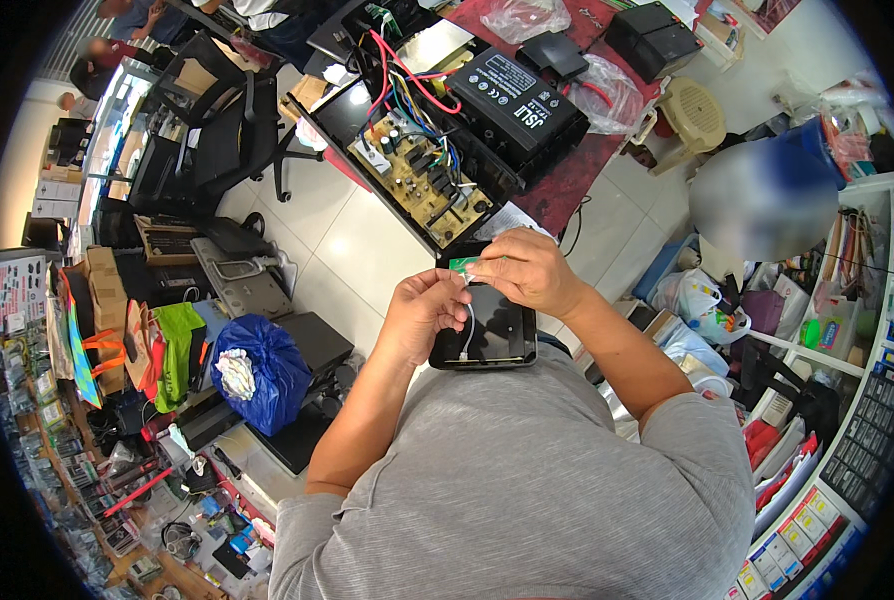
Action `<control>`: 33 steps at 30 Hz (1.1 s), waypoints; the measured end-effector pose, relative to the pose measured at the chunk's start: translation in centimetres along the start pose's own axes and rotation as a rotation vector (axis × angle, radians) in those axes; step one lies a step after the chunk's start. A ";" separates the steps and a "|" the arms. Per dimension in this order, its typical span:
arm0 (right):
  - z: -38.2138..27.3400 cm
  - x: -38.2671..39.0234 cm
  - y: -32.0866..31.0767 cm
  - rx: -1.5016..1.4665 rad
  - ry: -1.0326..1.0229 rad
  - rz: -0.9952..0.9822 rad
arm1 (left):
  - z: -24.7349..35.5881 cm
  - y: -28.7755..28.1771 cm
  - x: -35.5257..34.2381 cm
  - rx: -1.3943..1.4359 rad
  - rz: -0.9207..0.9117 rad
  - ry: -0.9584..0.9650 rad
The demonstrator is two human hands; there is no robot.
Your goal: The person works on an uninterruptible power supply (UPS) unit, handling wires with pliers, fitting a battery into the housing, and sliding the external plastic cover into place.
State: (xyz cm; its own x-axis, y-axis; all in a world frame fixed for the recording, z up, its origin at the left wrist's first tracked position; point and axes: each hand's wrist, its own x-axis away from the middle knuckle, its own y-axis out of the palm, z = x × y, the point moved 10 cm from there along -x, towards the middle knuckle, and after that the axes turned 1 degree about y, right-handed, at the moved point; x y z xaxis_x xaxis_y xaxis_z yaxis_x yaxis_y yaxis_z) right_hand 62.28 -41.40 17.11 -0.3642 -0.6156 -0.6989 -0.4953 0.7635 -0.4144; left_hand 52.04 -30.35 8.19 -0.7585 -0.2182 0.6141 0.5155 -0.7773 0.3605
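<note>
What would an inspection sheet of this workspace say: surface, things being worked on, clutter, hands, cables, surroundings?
Surface: red-covered table, partly hidden by equipment.
Job's things: small green board; black shell below it; opened black casing with a tan circuit board; black battery.
Clutter: clear plastic bag on the table; blue bag at left.
Hands: bare; right hand pinches the small green board; left hand is close against it, exact grip unclear.
Cables: thin white cable over the shell; coloured wires in the casing.
Surroundings: tiled floor, black office chair, cream stool, people at upper left.
</note>
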 end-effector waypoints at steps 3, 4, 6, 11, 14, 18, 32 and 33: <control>0.3 -0.2 0.2 -0.012 0.002 -0.048 | -0.2 -0.1 -0.3 0.020 -0.006 -0.020; 0.4 -0.2 0.3 -0.021 0.006 -0.069 | -0.4 -0.3 -0.5 0.028 -0.009 -0.020; 0.4 -0.6 1.1 -0.025 0.038 -0.130 | -0.6 -0.9 -0.6 0.012 -0.054 0.023; 0.5 -0.9 1.8 -0.110 0.168 -0.163 | -1.7 -1.3 -0.4 -0.160 -0.005 0.079; 1.5 0.1 1.9 -0.226 0.350 -0.131 | -0.5 -0.1 0.0 -0.219 0.009 0.171; 3.1 -0.1 2.9 -0.242 0.448 -0.102 | 0.8 -1.7 0.6 -0.323 0.087 0.305; 6.9 -1.7 1.8 0.048 0.471 -0.104 | -6.2 -4.9 -0.2 -0.056 0.114 -0.057; 7.8 -1.6 2.0 0.091 0.522 -0.158 | -7.4 -5.0 -0.8 -0.041 0.063 -0.053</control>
State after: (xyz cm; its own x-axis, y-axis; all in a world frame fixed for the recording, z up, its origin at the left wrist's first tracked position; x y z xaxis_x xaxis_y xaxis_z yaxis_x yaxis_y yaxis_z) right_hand 67.98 -37.33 12.90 -0.6454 -0.7211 -0.2519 -0.5139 0.6539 -0.5553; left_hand 47.09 -30.68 0.71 -0.7021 -0.2372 0.6714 0.5443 -0.7867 0.2913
